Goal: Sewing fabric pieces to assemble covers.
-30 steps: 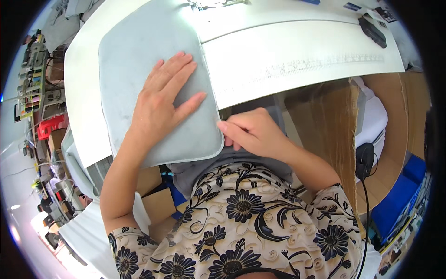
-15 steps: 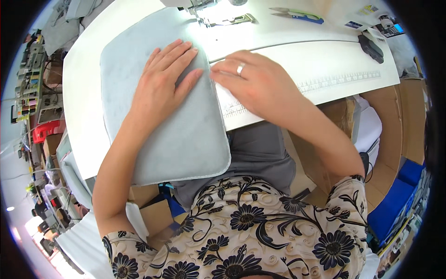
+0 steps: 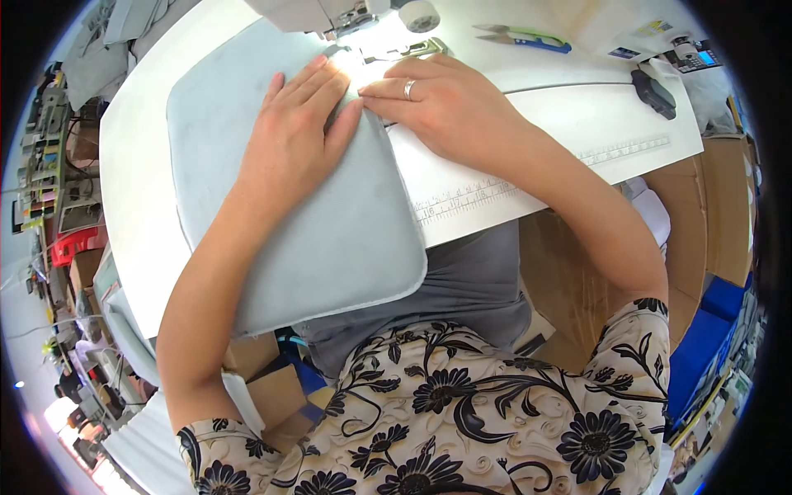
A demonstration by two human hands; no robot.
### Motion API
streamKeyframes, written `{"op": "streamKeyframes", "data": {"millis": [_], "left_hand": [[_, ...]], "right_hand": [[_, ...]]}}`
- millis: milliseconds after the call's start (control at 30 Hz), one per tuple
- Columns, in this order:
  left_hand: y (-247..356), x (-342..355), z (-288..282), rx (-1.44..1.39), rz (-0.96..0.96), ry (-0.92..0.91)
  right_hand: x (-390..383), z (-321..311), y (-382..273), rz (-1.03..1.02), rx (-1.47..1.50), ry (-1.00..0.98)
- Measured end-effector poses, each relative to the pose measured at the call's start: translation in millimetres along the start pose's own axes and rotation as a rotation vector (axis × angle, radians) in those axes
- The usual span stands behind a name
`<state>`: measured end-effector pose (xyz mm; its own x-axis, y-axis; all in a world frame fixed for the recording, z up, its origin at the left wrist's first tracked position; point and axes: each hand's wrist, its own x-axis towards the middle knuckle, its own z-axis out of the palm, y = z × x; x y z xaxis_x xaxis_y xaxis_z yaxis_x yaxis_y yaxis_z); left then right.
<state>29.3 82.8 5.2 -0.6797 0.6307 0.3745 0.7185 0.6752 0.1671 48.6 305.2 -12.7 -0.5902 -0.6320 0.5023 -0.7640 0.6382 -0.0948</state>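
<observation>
A pale grey padded fabric piece (image 3: 334, 231) with rounded corners lies on the white sewing table (image 3: 136, 148), its front overhanging toward me, its far edge at the lit sewing machine (image 3: 330, 16). My left hand (image 3: 301, 132) lies open on it, fingertips just short of the presser foot. My right hand (image 3: 437, 107), wearing a silver ring, has its fingers drawn together on the piece's right edge beside the presser area; glare partly hides the fingertips.
Blue-and-green thread snips (image 3: 524, 40) and a dark object (image 3: 653, 95) lie on the right of the table. A printed ruler (image 3: 462, 190) runs near its front edge. A cardboard box (image 3: 701, 231) stands below at right, shelves of goods at left.
My right hand has moved from the piece's near right edge up to the machine. My left hand has moved forward, and more of the machine is in view.
</observation>
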Motion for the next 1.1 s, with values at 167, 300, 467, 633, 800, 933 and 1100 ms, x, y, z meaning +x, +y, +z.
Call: {"op": "streamKeyframes", "data": {"millis": [167,300,467,633,800,933,1100], "left_hand": [[-2.0,-3.3,-2.0,-0.040,0.010,-0.014],[14.9,-17.6,-9.7,-0.042,-0.052,-0.042],[26.7,-31.2,-19.4,-0.068,-0.041,-0.080],[15.7,-20.3,-22.6,-0.115,-0.049,-0.069],[7.2,-10.5,-9.7,-0.085,0.001,-0.036],[-2.1,-11.7,-4.9,-0.100,0.026,-0.012],[-3.3,-8.1,-8.7,-0.081,0.026,-0.012]], "right_hand": [[-1.8,2.6,-4.4,0.033,0.002,0.024],[-1.9,2.2,-2.2,0.060,0.061,0.040],[2.0,3.5,-4.6,0.069,0.050,0.068],[8.1,4.0,-3.4,0.057,0.002,-0.020],[8.1,6.7,4.3,0.066,-0.048,-0.040],[8.9,8.7,4.6,0.087,-0.052,-0.048],[9.2,7.5,8.7,0.074,-0.025,0.020]]}}
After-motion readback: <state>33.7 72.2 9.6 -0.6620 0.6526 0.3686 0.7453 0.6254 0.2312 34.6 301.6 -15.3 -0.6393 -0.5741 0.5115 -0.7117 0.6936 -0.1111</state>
